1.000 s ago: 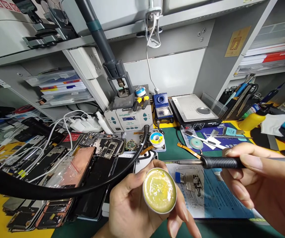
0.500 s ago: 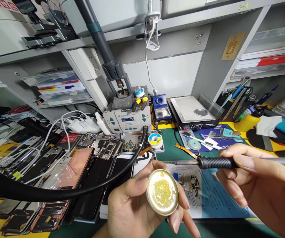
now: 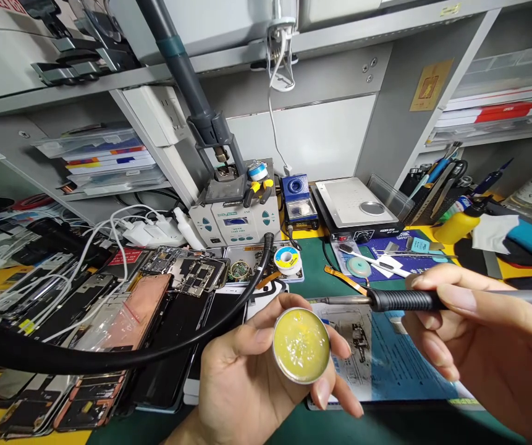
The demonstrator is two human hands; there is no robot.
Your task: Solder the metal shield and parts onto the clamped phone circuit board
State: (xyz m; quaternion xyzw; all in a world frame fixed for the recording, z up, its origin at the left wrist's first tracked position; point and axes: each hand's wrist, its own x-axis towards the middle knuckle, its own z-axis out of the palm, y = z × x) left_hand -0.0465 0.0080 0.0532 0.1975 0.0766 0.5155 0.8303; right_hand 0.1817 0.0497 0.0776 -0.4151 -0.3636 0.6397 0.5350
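Glossy yellow paste [image 3: 301, 346], round tin [image 3: 275, 364]

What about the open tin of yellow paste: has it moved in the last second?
Yes, slightly: the tin has shifted right and a little up in the view, judged against the solder spool.
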